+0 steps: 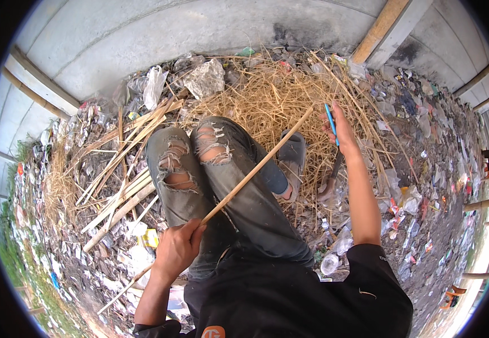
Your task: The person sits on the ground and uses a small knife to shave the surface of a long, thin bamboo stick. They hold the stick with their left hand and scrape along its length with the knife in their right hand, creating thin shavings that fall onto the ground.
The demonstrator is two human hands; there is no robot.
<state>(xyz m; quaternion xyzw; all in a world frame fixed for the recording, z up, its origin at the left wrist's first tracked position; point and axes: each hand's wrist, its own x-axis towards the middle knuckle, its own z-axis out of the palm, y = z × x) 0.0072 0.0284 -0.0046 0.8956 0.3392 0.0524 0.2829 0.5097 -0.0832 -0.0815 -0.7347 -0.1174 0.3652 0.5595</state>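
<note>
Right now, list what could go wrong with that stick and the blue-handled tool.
1. The stick lies across the knees; with the left hand at one end only, a cut could slip toward the legs.
2. The right hand holds the tool near the stick's tip; the blade is hidden, so fingers may be exposed.
3. Loose straw could snag the stick.

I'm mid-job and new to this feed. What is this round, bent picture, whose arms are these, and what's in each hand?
It is one view from a fisheye camera on a person's head, looking down, so straight edges bend. There is no machine: the arms are the wearer's own. The person sits with knees in torn jeans, on ground covered in straw, litter and split sticks, beside a concrete wall. The left hand grips a long thin stick that runs across the lap. The right hand holds a blue-handled tool; I cannot tell what kind.
</note>
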